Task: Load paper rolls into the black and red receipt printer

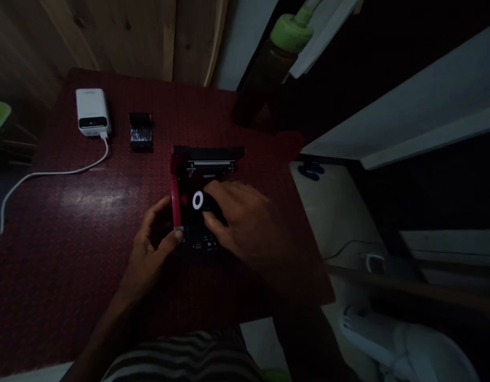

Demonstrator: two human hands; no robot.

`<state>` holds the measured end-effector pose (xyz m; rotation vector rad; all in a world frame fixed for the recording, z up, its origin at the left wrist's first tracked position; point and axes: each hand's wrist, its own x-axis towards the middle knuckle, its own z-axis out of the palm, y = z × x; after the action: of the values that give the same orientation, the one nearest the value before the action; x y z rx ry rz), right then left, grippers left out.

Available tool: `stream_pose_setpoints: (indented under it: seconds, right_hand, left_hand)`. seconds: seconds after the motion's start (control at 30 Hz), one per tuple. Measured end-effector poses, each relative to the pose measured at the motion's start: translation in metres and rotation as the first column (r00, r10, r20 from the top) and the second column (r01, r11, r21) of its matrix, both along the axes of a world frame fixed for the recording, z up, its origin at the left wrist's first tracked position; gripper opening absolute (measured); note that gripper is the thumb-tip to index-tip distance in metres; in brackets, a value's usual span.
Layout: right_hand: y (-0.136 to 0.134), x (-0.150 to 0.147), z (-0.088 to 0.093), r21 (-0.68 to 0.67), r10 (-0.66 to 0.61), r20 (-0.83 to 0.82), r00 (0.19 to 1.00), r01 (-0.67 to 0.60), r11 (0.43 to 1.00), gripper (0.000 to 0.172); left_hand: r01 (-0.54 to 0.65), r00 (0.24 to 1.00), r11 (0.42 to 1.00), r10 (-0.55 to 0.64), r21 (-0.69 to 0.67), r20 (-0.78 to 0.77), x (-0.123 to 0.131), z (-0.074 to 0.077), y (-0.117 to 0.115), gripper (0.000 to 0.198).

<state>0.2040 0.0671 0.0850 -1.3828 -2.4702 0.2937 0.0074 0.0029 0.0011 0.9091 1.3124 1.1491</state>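
Note:
A black and red device (197,180) with an open top lies on the dark red table (69,239); a white ring (197,200) shows on its face. My left hand (151,246) grips the device's red left edge, thumb and fingers closed on its lower corner. My right hand (242,223) rests over the device's right half, fingers curled down beside the white ring. Whether those fingers pinch anything is hidden in the dim light.
A white power bank (92,111) with a white cable (49,172) stands at the far left. A small black box (140,130) lies beside it. A dark bottle with a green cap (282,53) stands at the back. White furniture (388,329) sits right of the table.

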Motion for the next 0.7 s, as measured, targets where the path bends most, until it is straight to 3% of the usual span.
stream_pose_setpoints:
  seconds: [0.07, 0.17, 0.23, 0.37, 0.47, 0.53, 0.7]
  right_hand:
    - [-0.009, 0.024, 0.005, 0.05, -0.06, -0.208, 0.976, 0.072, 0.996, 0.02]
    - [-0.005, 0.061, -0.001, 0.027, -0.232, -0.453, 0.861, 0.273, 0.962, 0.022]
    - [0.011, 0.081, -0.021, -0.032, -0.336, -0.565, 0.753, 0.387, 0.922, 0.024]
    - [0.052, 0.093, -0.085, -0.197, -0.416, -0.747, 0.518, 0.426, 0.883, 0.041]
    - [0.065, 0.085, -0.125, -0.296, -0.47, -0.719, 0.512, 0.386, 0.874, 0.04]
    - [0.065, 0.079, -0.14, -0.317, -0.48, -0.7, 0.529, 0.372, 0.872, 0.036]
    - [0.061, 0.074, -0.146, -0.34, -0.495, -0.653, 0.573, 0.362, 0.868, 0.03]
  left_hand:
    - [-0.006, 1.0, 1.0, 0.005, -0.022, -0.015, 0.0, 0.001, 0.0, 0.074]
    - [-0.026, 0.999, 0.999, 0.025, -0.027, -0.039, 0.001, 0.0, 0.0, 0.072]
    - [-0.031, 0.999, 1.0, 0.031, -0.006, -0.038, 0.0, -0.003, 0.0, 0.071]
    - [-0.03, 0.998, 1.0, 0.03, -0.004, -0.051, -0.001, -0.007, -0.001, 0.067]
    - [-0.04, 0.998, 0.999, 0.039, -0.027, -0.054, 0.0, -0.004, -0.002, 0.064]
    - [-0.038, 0.998, 0.999, 0.036, -0.037, -0.05, 0.001, 0.0, -0.003, 0.063]
    - [-0.011, 0.997, 1.0, 0.009, -0.017, -0.075, 0.003, 0.007, -0.001, 0.058]
